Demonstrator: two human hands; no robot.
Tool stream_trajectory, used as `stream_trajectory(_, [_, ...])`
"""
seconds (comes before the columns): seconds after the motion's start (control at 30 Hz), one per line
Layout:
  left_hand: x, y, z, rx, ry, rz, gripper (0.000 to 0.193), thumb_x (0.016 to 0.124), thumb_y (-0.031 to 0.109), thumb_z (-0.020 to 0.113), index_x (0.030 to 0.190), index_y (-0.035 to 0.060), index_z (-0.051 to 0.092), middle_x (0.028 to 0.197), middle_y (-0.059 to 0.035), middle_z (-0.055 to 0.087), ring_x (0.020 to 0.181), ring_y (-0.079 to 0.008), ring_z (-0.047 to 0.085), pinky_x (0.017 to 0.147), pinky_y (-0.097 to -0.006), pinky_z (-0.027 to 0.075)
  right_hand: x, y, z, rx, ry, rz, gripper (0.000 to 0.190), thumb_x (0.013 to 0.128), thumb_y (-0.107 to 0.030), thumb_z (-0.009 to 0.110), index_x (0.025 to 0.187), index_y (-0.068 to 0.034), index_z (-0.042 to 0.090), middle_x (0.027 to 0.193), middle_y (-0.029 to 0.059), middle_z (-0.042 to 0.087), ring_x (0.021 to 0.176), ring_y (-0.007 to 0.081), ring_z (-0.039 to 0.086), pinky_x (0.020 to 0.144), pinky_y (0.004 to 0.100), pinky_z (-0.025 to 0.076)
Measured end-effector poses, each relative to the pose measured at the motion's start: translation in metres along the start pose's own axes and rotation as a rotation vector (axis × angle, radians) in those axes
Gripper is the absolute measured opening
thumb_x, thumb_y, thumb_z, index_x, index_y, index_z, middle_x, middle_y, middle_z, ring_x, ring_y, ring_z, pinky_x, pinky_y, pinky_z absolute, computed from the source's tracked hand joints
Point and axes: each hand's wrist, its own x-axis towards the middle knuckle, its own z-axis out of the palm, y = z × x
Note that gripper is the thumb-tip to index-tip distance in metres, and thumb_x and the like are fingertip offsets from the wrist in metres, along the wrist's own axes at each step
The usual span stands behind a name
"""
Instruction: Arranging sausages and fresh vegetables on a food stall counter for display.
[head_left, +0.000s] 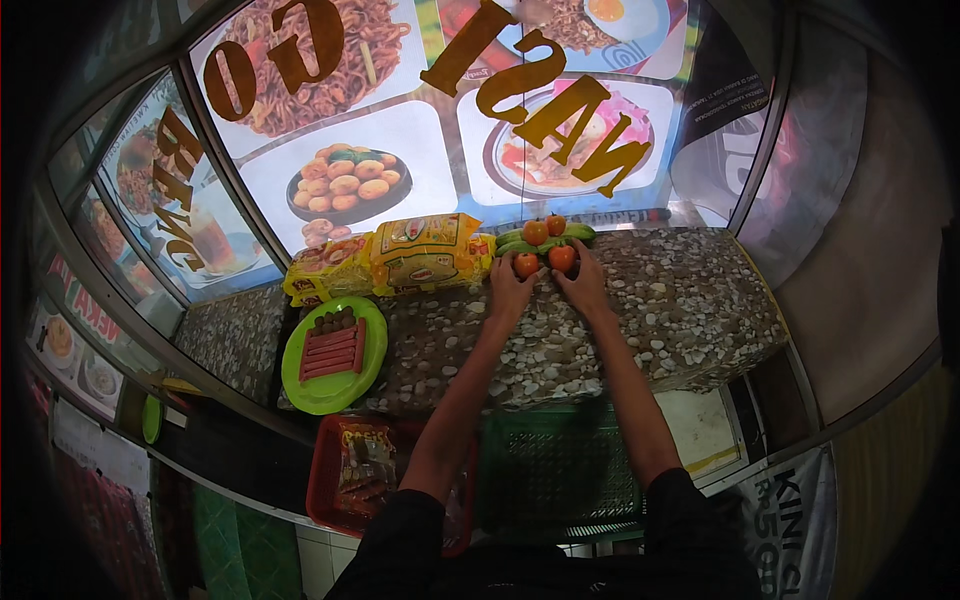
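My left hand (510, 291) curls around a tomato (526, 265) at the back of the pebble-patterned counter (450, 337). Beside it, my right hand (589, 281) has its fingers around another tomato (562, 259). Two more tomatoes (535, 232) rest just behind, on green cucumbers (579, 233) that lie side by side. Yellow packs of noodles (421, 255) stand directly left of the vegetables. Farther left, a lime-green plate (300, 386) carries a row of pink sausages (330, 352) and several brown meatballs (337, 321).
Below the counter's front edge are a red plastic basket (322, 502) holding packaged food (366, 465) and a dark green plastic basket (562, 472). Glass panes in metal frames (232, 169), with lettering and food pictures, enclose the counter's back and sides.
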Motion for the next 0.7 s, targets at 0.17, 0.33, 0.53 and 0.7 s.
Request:
stream_trajectory(0.17, [0.000, -0.012, 0.007, -0.050, 0.041, -0.016, 0.067, 0.065, 0.019, 0.080, 0.117, -0.0072, 0.045, 0.102, -0.0184, 0.052, 0.084, -0.0248, 0.059, 0.071, -0.0329, 0.051, 0.002, 0.006, 0.005, -0.013, 0.038, -0.050, 0.067, 0.065, -0.013, 0.075, 0.123, -0.002, 0.044, 0.111, 0.0192, 0.054, 0.102, 0.0324, 0.055, 0.090, 0.0396, 0.043])
stream_trajectory(0.33, [0.003, -0.012, 0.005, -0.149, -0.097, -0.141, 0.072, 0.065, 0.015, 0.078, 0.123, -0.0039, 0.039, 0.114, -0.0220, 0.044, 0.106, -0.0368, 0.048, 0.089, -0.0423, 0.042, 0.000, 0.004, 0.004, -0.044, 0.041, -0.079, 0.067, 0.064, -0.013, 0.075, 0.123, -0.002, 0.045, 0.111, 0.0187, 0.054, 0.103, 0.0309, 0.054, 0.089, 0.0382, 0.044])
stream_trajectory(0.53, [-0.001, 0.000, -0.011, -0.082, -0.144, -0.154, 0.081, 0.062, 0.018, 0.080, 0.126, -0.0038, 0.036, 0.115, -0.0224, 0.044, 0.112, -0.0359, 0.044, 0.092, -0.0423, 0.040, -0.002, 0.010, 0.002, -0.039, 0.032, -0.004, 0.074, 0.064, -0.013, 0.075, 0.127, 0.000, 0.038, 0.120, 0.0199, 0.047, 0.109, 0.0331, 0.050, 0.095, 0.0393, 0.040])
stream_trajectory(0.7, [-0.016, 0.004, -0.051, -0.015, -0.147, -0.090, 0.080, 0.065, 0.024, 0.079, 0.126, -0.0062, 0.036, 0.119, -0.0236, 0.043, 0.113, -0.0355, 0.045, 0.092, -0.0414, 0.041, -0.018, -0.002, -0.008, -0.098, 0.047, 0.045, 0.074, 0.065, -0.014, 0.074, 0.128, -0.001, 0.037, 0.123, 0.0205, 0.045, 0.115, 0.0353, 0.044, 0.098, 0.0398, 0.037])
